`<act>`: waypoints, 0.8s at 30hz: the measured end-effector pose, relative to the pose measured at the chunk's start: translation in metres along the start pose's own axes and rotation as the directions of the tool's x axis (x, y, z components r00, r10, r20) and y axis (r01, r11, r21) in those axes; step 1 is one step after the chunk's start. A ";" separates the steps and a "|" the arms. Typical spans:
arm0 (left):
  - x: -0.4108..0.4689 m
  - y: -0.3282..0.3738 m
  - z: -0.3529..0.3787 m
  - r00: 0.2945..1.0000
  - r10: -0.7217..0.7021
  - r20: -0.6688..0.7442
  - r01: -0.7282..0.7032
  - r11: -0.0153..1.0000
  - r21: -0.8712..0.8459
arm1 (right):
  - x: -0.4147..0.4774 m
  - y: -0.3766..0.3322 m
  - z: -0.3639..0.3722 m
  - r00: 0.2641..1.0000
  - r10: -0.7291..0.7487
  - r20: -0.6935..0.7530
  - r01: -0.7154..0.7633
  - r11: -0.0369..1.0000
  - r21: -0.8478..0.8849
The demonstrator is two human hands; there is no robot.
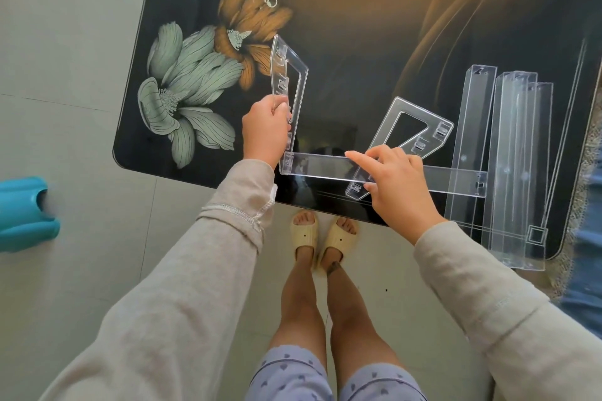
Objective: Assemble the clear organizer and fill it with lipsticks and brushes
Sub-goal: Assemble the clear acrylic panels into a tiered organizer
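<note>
Head view: left hand (265, 130) is pinching the side panel (288, 88) at nine o'clock; right hand (395, 181), fingers curled, is steadying the tray (319, 168); light, stiff, slippery plastic, probably best gripped by edges.

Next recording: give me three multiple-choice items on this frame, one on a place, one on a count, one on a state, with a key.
1. Where do the spare long clear plastic trays lie?
A. at the glossy black floral table's right end
B. on the floor
C. on the flower print

2. How many clear angular side panels with cut-out windows show?
A. one
B. two
C. four

3. What is the left hand doing?
A. resting empty
B. holding a brush
C. gripping one clear side panel upright

Key: 1 A, the trays sit side by side by the right edge. 2 B, one panel is in the left hand, the other side panel lies flat under the right hand. 3 C, the fingers close on the panel's lower edge, beside the long clear tray lying crosswise.
</note>
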State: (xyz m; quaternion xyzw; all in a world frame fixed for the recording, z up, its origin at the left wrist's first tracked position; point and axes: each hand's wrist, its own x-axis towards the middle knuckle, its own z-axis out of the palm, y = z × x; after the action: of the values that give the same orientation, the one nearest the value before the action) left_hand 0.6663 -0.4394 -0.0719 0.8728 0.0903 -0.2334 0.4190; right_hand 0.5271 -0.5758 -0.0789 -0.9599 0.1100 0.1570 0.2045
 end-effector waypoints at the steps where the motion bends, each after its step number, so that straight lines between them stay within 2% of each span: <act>1: 0.000 0.000 0.000 1.000 0.004 0.000 -0.004 1.000 0.004 | 0.000 0.000 0.001 1.000 0.002 -0.003 -0.002 1.000 -0.007; 5: -0.005 -0.005 -0.004 0.999 0.005 0.036 -0.006 1.000 0.031 | -0.003 -0.005 0.004 1.000 0.005 -0.005 -0.006 0.999 -0.054; 10: -0.028 -0.032 -0.010 0.992 -0.101 0.080 0.091 0.988 0.123 | -0.004 -0.016 0.008 1.000 0.017 -0.019 -0.019 0.998 -0.061; 18: -0.033 -0.053 -0.013 0.995 -0.078 -0.063 0.090 0.971 0.222 | -0.002 -0.030 0.021 0.999 0.027 0.017 -0.027 0.999 -0.034; 24: -0.029 -0.057 -0.020 0.988 -0.026 -0.153 0.073 0.946 0.315 | 0.007 -0.046 0.028 0.999 0.015 -0.052 -0.014 1.000 0.013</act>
State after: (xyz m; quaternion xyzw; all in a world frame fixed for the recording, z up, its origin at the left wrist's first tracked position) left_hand 0.6275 -0.3864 -0.0863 0.9414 0.1039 -0.1904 0.2584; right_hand 0.5388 -0.5239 -0.0893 -0.9615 0.1233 0.1326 0.2065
